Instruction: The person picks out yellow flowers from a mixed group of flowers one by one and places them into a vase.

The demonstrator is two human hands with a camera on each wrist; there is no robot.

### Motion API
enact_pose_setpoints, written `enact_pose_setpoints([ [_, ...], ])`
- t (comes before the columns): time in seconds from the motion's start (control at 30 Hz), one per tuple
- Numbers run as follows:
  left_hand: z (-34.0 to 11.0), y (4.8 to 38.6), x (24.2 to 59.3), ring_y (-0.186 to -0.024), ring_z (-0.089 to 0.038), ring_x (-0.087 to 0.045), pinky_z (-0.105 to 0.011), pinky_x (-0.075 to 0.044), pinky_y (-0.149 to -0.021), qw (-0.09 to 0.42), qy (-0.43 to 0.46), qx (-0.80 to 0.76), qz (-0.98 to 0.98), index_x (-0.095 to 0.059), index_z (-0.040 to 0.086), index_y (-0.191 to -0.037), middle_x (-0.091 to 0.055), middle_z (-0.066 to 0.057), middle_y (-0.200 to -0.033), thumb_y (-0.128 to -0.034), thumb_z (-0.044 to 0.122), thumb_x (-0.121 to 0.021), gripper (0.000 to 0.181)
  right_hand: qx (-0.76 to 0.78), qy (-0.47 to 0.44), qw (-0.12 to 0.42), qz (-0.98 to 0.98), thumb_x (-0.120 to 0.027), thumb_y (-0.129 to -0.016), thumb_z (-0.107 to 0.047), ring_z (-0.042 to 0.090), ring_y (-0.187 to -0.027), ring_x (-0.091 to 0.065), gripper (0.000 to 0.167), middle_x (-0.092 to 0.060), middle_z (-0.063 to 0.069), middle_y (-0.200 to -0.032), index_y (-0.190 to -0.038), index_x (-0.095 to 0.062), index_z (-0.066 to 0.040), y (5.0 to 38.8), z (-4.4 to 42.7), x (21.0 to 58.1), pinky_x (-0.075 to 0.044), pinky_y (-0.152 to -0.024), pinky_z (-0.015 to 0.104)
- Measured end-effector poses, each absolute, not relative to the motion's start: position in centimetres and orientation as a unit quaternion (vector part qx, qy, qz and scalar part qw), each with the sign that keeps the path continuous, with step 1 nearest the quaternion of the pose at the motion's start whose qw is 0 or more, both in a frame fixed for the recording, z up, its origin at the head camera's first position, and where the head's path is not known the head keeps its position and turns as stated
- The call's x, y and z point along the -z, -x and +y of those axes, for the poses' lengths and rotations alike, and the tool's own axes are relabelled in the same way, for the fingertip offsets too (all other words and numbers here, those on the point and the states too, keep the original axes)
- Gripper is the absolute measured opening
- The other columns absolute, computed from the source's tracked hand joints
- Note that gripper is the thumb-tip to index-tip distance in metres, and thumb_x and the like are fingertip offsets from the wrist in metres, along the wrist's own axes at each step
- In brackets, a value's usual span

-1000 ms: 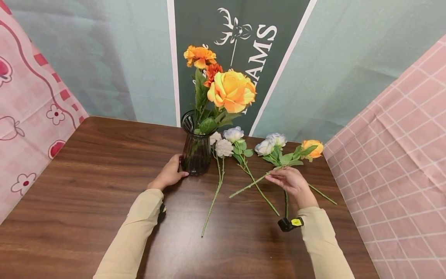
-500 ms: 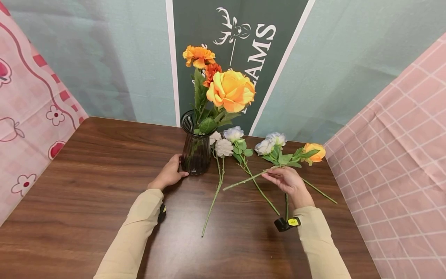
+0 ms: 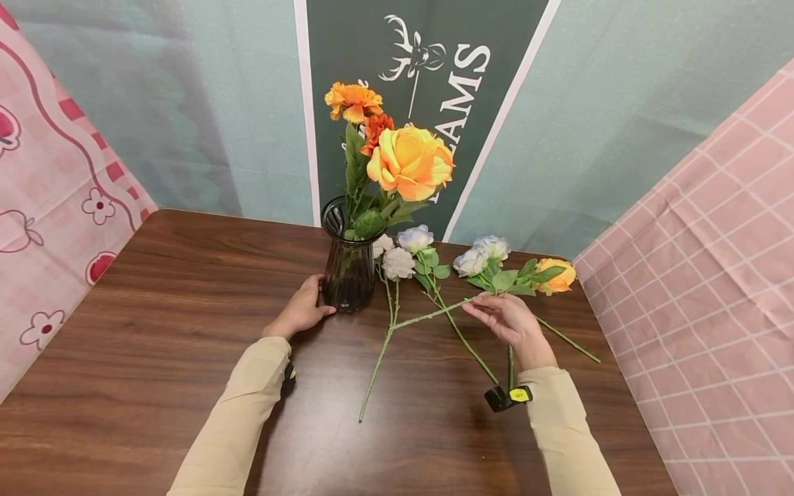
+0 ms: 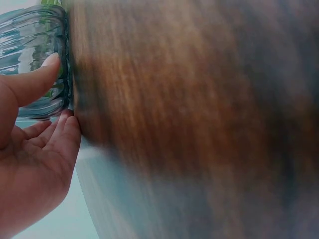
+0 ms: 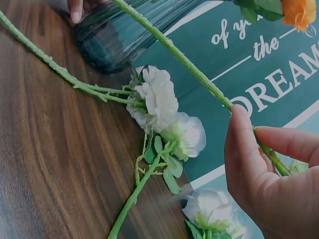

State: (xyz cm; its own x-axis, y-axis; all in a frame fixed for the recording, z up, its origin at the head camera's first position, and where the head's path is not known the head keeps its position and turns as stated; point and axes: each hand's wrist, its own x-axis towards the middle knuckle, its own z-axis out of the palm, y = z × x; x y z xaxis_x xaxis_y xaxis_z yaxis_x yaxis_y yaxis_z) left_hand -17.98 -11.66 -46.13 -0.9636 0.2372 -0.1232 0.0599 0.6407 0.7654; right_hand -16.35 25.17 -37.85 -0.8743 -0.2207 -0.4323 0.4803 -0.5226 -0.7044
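A dark ribbed glass vase (image 3: 349, 279) stands upright on the table, holding a big yellow-orange rose (image 3: 411, 163) and smaller orange blooms (image 3: 354, 102). My left hand (image 3: 300, 308) holds the vase low on its left side; the left wrist view has the thumb (image 4: 37, 82) against the glass and the fingers around the far side. Between thumb and fingers, my right hand (image 3: 510, 321) pinches the green stem (image 5: 184, 59) of an orange rose (image 3: 555, 275). That bloom points right, and the bare stem end points left toward the vase, passing over other stems in the head view.
White carnation-like flowers (image 3: 398, 263) and a pale bluish rose (image 3: 415, 238) lie just right of the vase. More pale roses (image 3: 473, 261) lie farther right, partly beside the held flower. Cloth backdrops, including a pink grid cloth (image 3: 701, 289), border the brown table (image 3: 155, 331).
My right hand has shifted slightly left with the orange rose, and its stem end has moved left and up toward the vase. The left hand and vase stay in place.
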Motion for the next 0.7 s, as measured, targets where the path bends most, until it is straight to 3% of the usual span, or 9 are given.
enact_pose_setpoints([
  [0.7,-11.8,18.0,46.2,-0.121,-0.041,-0.036,-0.051,-0.032,-0.097,0.111,-0.081,-0.416,0.899,-0.019,-0.010,-0.138,-0.031,-0.031,-0.133,-0.0876,0.011,-0.061,0.069,0.882,-0.130,0.179,0.417,-0.033,-0.091,0.016,0.029,-0.083,-0.063,0.033,-0.058,0.020,-0.080,-0.078,-0.063,0.012,16.6,24.2,35.6,-0.050,-0.081,0.037],
])
